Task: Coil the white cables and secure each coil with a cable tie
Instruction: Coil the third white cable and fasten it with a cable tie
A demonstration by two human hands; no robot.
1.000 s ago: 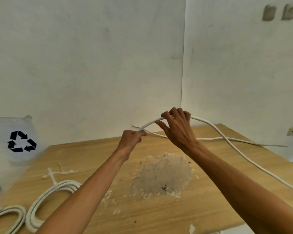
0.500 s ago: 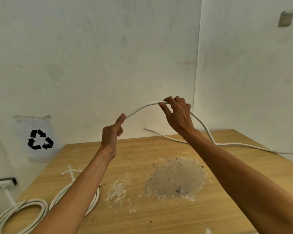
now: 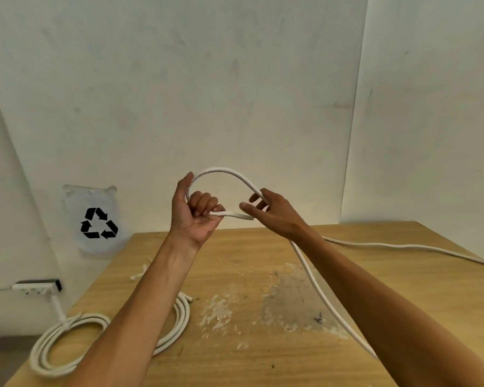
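Observation:
I hold a white cable (image 3: 229, 172) up above the wooden table (image 3: 263, 275), bent into a first small loop. My left hand (image 3: 197, 212) grips the cable near its end, fingers curled round it, and the cut end pokes out to the right. My right hand (image 3: 271, 213) holds the other side of the loop between thumb and fingers. From there the cable runs down under my right forearm, across the table and off to the right (image 3: 403, 245). Two finished white coils lie at the table's front left, one (image 3: 67, 344) at the corner and one (image 3: 176, 322) partly hidden by my left arm.
Loose white cable ties (image 3: 141, 272) lie on the table's left side. A patch of scraped, flaky surface (image 3: 285, 305) marks the table's middle. A clear bag with a recycling symbol (image 3: 95, 222) hangs on the left wall above a power strip (image 3: 37, 287). White walls meet in a corner behind the table.
The cable went from a shallow arch to a closed loop. My left hand turned palm up and moved right; my right hand came down and regripped the loop. The view tilted up.

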